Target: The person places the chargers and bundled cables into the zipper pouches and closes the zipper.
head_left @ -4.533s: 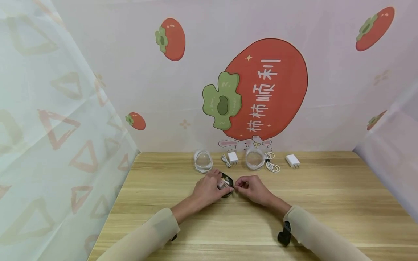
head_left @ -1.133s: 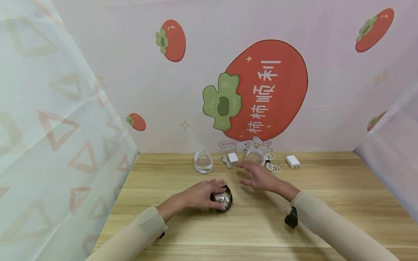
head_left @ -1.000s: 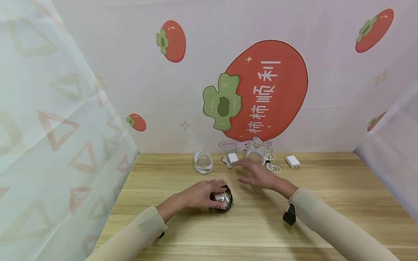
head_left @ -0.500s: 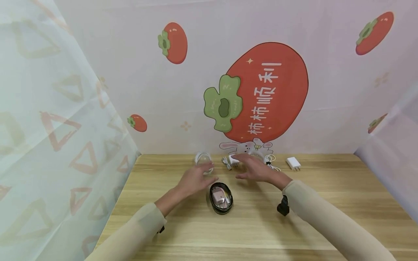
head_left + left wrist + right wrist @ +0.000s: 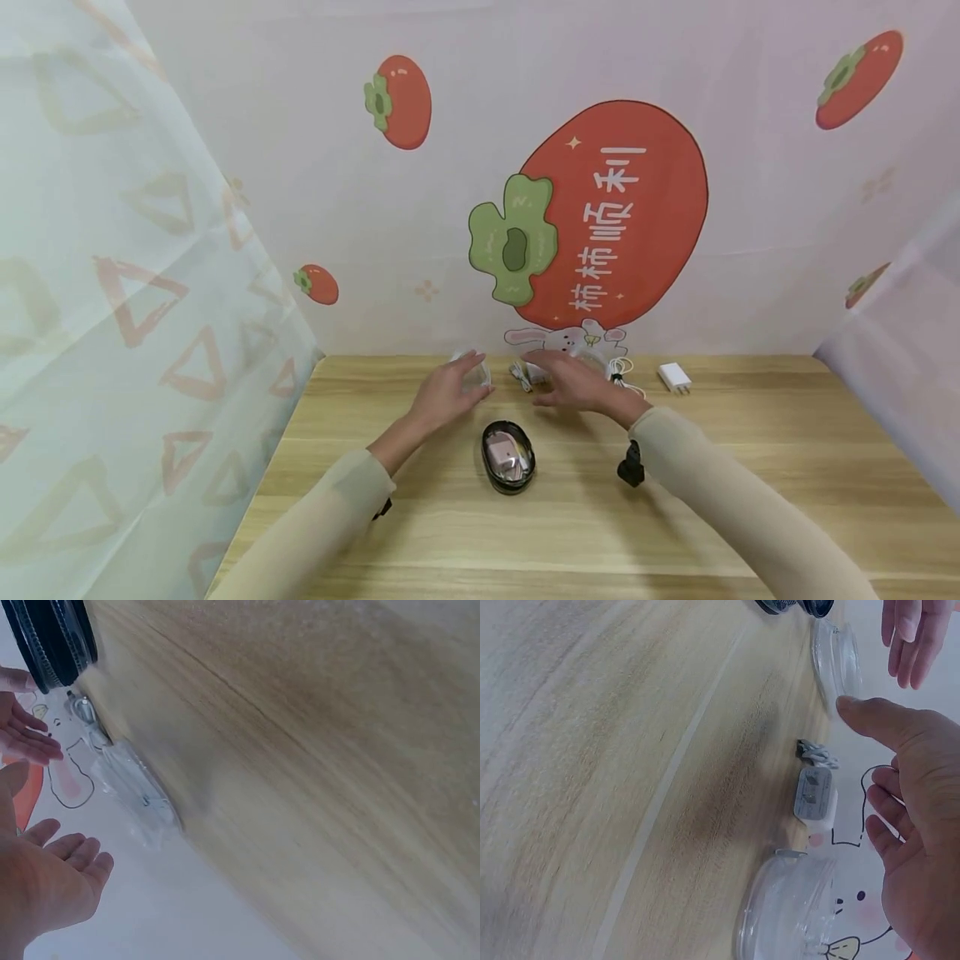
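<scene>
My left hand (image 5: 442,393) reaches beside a clear rounded case (image 5: 480,373) at the back of the table, fingers extended, holding nothing. In the left wrist view its palm and loosely bent fingers show next to that case. My right hand (image 5: 573,385) hovers by a white charger plug (image 5: 815,795), thumb and fingers apart and nothing between them. A small bundled white cable (image 5: 520,377) lies left of the plug. Nearer me stands a black oval case (image 5: 508,457) with a transparent top; a pink charger and a cable show inside. Neither hand touches it.
A second clear case (image 5: 787,915) sits behind my right hand, partly hidden in the head view. To its right lie a coiled white cable (image 5: 621,373) with a black tie and another white charger plug (image 5: 674,377). A printed cloth backdrop (image 5: 420,217) rises behind the wooden table (image 5: 712,467).
Both hands have left the black case, which now sits nearer me. My left hand let go and moved forward to the left clear case; my right hand has shifted left over the charger plug.
</scene>
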The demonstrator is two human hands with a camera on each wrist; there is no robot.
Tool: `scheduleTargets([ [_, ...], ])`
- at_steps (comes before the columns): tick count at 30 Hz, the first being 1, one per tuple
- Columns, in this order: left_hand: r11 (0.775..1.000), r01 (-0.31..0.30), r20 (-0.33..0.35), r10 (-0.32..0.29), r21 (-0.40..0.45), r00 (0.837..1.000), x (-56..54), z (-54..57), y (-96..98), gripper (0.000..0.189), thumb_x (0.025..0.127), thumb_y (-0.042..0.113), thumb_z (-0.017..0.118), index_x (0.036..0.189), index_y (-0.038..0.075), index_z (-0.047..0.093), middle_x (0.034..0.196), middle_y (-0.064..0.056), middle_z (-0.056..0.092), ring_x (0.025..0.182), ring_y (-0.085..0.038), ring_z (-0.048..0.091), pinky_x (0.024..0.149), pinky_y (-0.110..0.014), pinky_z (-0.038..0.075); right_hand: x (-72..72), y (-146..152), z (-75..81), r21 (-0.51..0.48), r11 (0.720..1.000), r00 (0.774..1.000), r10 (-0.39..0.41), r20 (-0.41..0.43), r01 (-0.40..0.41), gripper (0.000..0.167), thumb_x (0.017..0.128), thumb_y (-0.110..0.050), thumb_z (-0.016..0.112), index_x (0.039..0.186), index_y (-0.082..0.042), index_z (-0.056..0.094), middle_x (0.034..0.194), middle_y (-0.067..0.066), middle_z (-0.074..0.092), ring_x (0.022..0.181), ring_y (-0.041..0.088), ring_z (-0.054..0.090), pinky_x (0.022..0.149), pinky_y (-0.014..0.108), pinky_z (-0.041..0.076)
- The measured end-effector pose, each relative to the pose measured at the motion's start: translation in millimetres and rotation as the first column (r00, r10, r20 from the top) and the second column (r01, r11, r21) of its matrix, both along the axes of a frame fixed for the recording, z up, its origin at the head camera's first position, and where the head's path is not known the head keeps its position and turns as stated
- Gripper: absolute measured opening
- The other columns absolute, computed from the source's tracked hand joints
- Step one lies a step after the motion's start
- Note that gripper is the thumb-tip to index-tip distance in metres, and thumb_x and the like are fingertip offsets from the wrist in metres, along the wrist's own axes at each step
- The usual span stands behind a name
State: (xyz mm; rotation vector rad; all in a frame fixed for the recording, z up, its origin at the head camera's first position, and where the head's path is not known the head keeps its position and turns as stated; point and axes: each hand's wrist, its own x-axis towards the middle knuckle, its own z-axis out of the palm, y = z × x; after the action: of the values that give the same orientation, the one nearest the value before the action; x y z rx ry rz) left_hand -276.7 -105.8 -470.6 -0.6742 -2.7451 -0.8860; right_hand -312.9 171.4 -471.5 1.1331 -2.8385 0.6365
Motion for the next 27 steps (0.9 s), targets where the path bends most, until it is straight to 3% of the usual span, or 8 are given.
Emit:
scheduleTargets([
  [9,0.998,-0.064,0.012,0.064,-0.012,0.998,-13.1,-7.2,5.0,0.067,0.091,0.028,0.084,0.148,0.002,0.060,0.153,-0.025,0.055,0.144,-0.043,0.051,0.118,-0.059,0.041,-2.1,-9,2.8,0.013,1.000,0.999,-0.013,0.037,0.012,0.080,0.084,-0.019,0.092,0.150,0.003,0.055,0.150,0.020,0.060,0.139,0.039,0.056,0.113,0.056,0.048],
  [16,0.999,-0.039,0.066,0.040,-0.023,0.997,-23.5,-11.3,8.5,0.071,0.091,0.030,0.085,0.150,0.002,0.057,0.157,-0.026,0.051,0.149,-0.043,0.045,0.122,-0.058,0.036,-10.3,-14,3.3,0.080,0.997,0.999,-0.016,0.045,0.013,0.078,0.085,-0.016,0.091,0.151,0.003,0.054,0.153,0.020,0.057,0.143,0.038,0.053,0.118,0.054,0.043],
  [27,0.998,-0.049,0.102,0.047,0.025,0.994,-27.7,-18.2,15.6,0.071,0.091,0.026,0.085,0.150,0.000,0.056,0.157,-0.027,0.050,0.149,-0.043,0.045,0.124,-0.055,0.033,-19.0,-18,-0.4,0.116,0.993,0.998,-0.003,0.067,-0.004,0.077,0.087,-0.016,0.089,0.152,0.002,0.052,0.153,0.020,0.057,0.141,0.038,0.054,0.117,0.055,0.044],
])
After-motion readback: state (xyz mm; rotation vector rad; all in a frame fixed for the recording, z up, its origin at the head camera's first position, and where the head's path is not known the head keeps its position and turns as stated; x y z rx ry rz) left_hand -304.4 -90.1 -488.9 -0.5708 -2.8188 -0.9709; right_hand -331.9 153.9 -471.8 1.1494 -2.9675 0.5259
